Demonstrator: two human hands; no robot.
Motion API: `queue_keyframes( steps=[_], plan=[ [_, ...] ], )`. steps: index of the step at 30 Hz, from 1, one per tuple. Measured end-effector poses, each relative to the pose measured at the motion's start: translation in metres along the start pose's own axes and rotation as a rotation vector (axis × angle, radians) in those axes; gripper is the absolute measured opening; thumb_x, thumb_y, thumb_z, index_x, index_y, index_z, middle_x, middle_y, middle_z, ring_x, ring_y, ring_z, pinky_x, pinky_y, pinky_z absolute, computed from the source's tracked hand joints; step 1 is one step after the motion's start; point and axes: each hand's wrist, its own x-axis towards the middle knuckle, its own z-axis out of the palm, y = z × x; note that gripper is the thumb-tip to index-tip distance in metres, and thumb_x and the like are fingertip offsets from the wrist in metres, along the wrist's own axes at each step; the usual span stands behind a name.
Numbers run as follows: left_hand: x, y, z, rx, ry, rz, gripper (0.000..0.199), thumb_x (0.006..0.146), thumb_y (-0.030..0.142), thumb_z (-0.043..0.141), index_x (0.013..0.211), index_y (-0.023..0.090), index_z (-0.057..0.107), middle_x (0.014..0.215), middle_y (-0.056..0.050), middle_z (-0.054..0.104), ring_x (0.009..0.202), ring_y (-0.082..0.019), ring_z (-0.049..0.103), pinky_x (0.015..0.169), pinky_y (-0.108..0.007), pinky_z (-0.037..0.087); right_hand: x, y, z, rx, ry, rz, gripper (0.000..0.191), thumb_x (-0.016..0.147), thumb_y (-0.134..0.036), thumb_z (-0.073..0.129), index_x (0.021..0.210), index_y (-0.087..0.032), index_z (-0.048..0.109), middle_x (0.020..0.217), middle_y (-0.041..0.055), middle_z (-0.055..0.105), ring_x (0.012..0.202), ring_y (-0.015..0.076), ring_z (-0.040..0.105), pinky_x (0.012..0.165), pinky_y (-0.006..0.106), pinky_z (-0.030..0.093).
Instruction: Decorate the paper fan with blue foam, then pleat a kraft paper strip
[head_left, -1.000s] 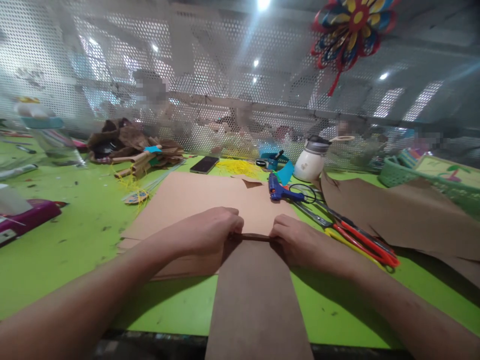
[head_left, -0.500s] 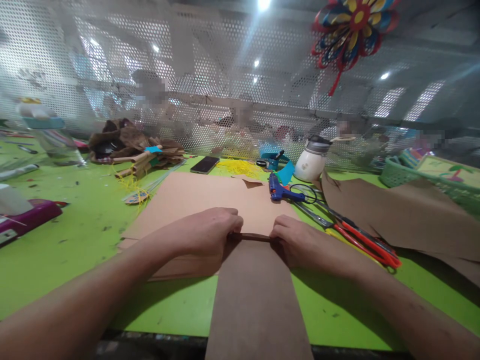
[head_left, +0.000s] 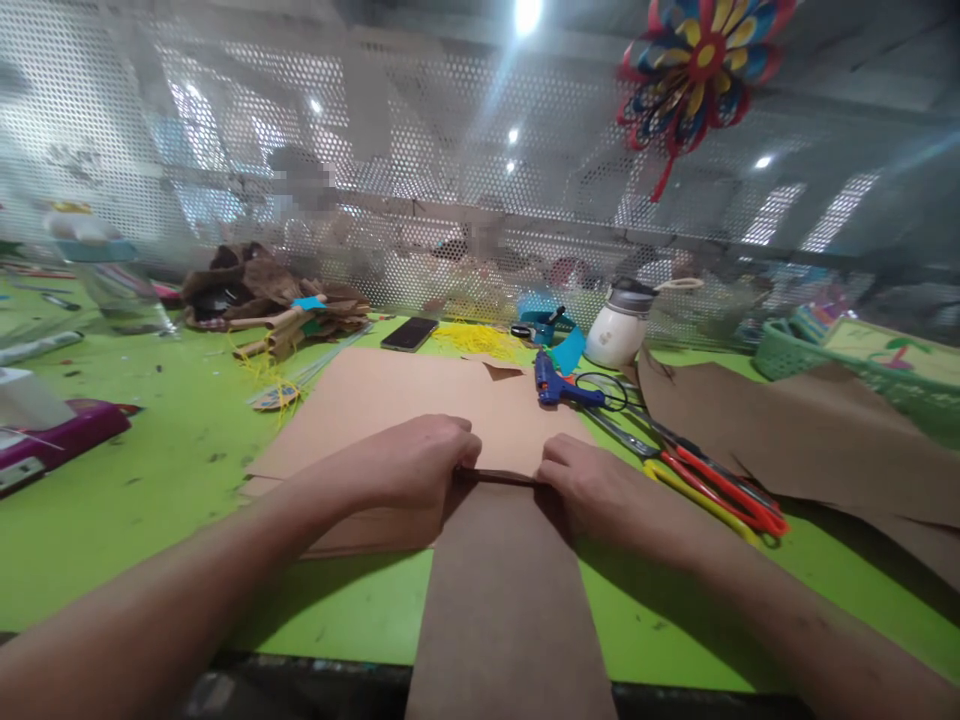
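A long strip of brown paper (head_left: pixel 510 600) runs from the table's front edge up to both hands. Its far end is rolled into a thin, dark, narrow edge. My left hand (head_left: pixel 442 445) is closed on the left end of that roll, fingers curled. At the right end, my right hand (head_left: pixel 574 475) pinches the same roll. Beneath the hands lies a stack of light brown paper sheets (head_left: pixel 360 400). A blue glue gun (head_left: pixel 555 383) rests just beyond my right hand, on the stack's far right corner.
Scissors with red handles (head_left: pixel 724 490) and a yellow-handled tool (head_left: pixel 697 497) lie right of my right hand. Larger brown paper (head_left: pixel 810 430) spreads further right. A phone (head_left: pixel 409 333), yellow shreds (head_left: pixel 480 340) and a white jar (head_left: pixel 616 330) stand along the back. A purple power strip (head_left: pixel 67 440) is at left.
Both hands keep their grip on the rolled end and have barely moved. The whole view has shifted slightly.
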Motion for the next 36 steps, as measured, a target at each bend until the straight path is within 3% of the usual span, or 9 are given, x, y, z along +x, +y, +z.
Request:
queue_keyframes(
  steps=[3,9,17,23,29,33,36],
  plan=[
    [0.002,0.001,0.003,0.045,0.003,-0.039,0.006,0.073,0.017,0.053,0.072,0.02,0.058,0.073,-0.002,0.059,0.06,-0.015,0.051,0.052,-0.027,0.034,0.003,-0.001,-0.002,-0.033,-0.056,-0.01,0.015,0.085,-0.007,0.049,0.086,-0.017,0.06,0.084,0.0052,0.056,0.078,0.0169,0.05,0.066,0.029,0.038],
    [0.004,0.003,0.015,0.192,0.085,-0.006,0.02,0.086,0.029,0.045,0.071,0.02,0.053,0.07,-0.003,0.058,0.059,-0.018,0.051,0.052,-0.031,0.031,0.011,-0.008,-0.002,-0.066,-0.063,0.081,0.014,0.089,-0.025,0.055,0.079,-0.016,0.059,0.081,0.0053,0.057,0.076,0.0183,0.051,0.064,0.031,0.038],
    [0.0,0.014,0.015,0.2,0.106,0.073,0.004,0.081,0.026,0.053,0.082,0.022,0.053,0.075,-0.004,0.054,0.063,-0.019,0.049,0.056,-0.03,0.031,0.016,-0.012,0.006,-0.136,0.016,0.107,0.014,0.091,-0.024,0.051,0.081,-0.016,0.059,0.083,0.0068,0.058,0.082,0.0218,0.048,0.069,0.034,0.036],
    [0.007,0.007,0.019,0.164,0.107,0.112,0.002,0.08,0.019,0.053,0.079,0.02,0.051,0.077,-0.003,0.053,0.064,-0.017,0.048,0.057,-0.03,0.033,0.013,-0.009,0.002,-0.081,-0.01,0.023,0.015,0.091,-0.013,0.047,0.079,-0.016,0.056,0.081,0.0062,0.056,0.077,0.0187,0.046,0.066,0.03,0.035],
    [0.007,0.005,0.012,0.175,0.061,0.172,0.012,0.088,0.02,0.047,0.079,0.018,0.054,0.077,-0.003,0.053,0.066,-0.017,0.049,0.058,-0.029,0.034,0.009,-0.007,-0.004,0.033,-0.072,-0.009,0.013,0.084,-0.005,0.051,0.085,-0.017,0.058,0.085,0.0049,0.053,0.079,0.0171,0.045,0.064,0.028,0.035],
    [0.003,0.006,0.007,0.128,0.046,0.134,0.01,0.085,0.019,0.048,0.079,0.018,0.056,0.078,-0.004,0.055,0.067,-0.017,0.049,0.058,-0.027,0.034,0.007,-0.004,0.0,0.012,-0.047,-0.015,0.012,0.084,-0.007,0.052,0.084,-0.017,0.058,0.083,0.0043,0.052,0.079,0.0173,0.045,0.064,0.028,0.034],
    [0.003,0.001,-0.001,-0.038,-0.004,0.028,0.01,0.077,0.014,0.051,0.079,0.018,0.06,0.082,-0.003,0.059,0.068,-0.015,0.052,0.058,-0.024,0.036,0.007,0.0,0.0,0.02,0.01,-0.006,0.01,0.082,-0.008,0.053,0.082,-0.017,0.058,0.079,0.0037,0.05,0.072,0.0161,0.044,0.061,0.027,0.033]
  ],
)
